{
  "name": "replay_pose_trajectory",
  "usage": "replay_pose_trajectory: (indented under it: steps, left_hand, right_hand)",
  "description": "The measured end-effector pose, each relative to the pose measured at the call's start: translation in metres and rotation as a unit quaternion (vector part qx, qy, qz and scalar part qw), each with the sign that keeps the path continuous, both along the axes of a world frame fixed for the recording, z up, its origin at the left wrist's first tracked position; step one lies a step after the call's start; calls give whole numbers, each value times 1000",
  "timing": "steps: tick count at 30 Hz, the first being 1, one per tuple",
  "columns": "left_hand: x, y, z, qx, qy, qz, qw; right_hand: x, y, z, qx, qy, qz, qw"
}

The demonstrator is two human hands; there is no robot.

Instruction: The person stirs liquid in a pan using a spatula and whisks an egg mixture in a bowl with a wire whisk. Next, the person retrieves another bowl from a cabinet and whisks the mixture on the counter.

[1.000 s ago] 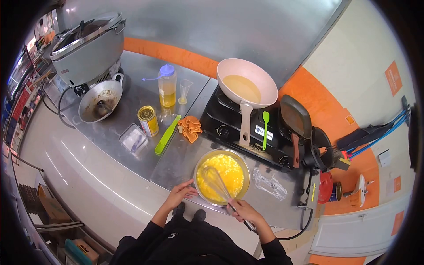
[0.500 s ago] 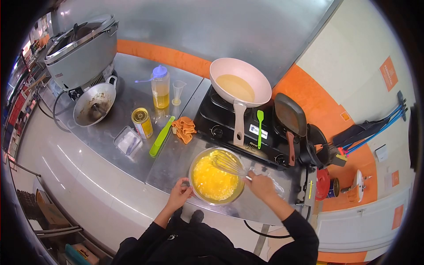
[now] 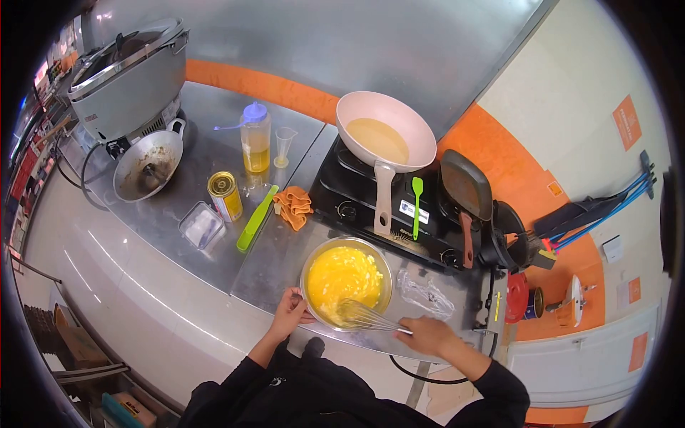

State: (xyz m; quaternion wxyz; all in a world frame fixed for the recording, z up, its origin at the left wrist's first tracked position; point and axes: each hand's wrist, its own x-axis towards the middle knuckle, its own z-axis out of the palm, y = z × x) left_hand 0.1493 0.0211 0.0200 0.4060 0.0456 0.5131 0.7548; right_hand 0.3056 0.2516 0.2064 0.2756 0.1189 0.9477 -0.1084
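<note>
The metal bowl [image 3: 305, 285], holding a yellow mixture [image 3: 342, 279] with pale bits in it, sits at the front edge of the steel desk [image 3: 250, 289]. In it lies the wire end of a whisk [image 3: 367, 319], dipped into the mixture on the side nearest the person; the right hand [image 3: 432, 337] has its fingers closed around the handle. The left hand [image 3: 290, 312] touches the bowl's left rim, fingers bent against it. Just right of the bowl is crumpled clear plastic [image 3: 426, 296]. Behind the bowl stands a black stove [image 3: 362, 187] bearing a pink pan [image 3: 422, 143] with a shallow layer of liquid and a green brush [image 3: 417, 207]. Left of the bowl and farther back are an orange cloth [image 3: 293, 207], a green spatula-like tool [image 3: 257, 220], an open-topped container [image 3: 203, 227] of white contents and a yellow can [image 3: 225, 197].
</note>
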Motion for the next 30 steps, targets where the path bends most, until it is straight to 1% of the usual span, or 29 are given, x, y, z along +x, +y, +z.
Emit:
replay_pose_trajectory:
  steps: [6,8,15,21,24,27,30]
  left_hand:
    - [-7,-6,0,0,-11,-45,999]
    - [-7,-7,2,-2,-10,-57,998]
    - [-7,-4,2,-17,28,-51,998]
    - [-6,-4,-1,0,20,-34,999]
    - [-6,-4,-4,4,17,-33,999]
    - [-7,-4,-6,8,11,-34,999]
    - [-9,-6,-7,1,12,-39,999]
  right_hand:
    - [-15,-41,-34,-10,69,-56,996]
    - [-25,-45,-45,12,100,-66,993]
    - [-59,-29,-38,92,155,-78,981]
    - [-50,5,-18,180,135,-76,971]
    - [-36,12,-5,187,93,-88,974]
    - [-20,13,2,146,47,-102,983]
    - [-5,17,-2,74,6,-88,993]
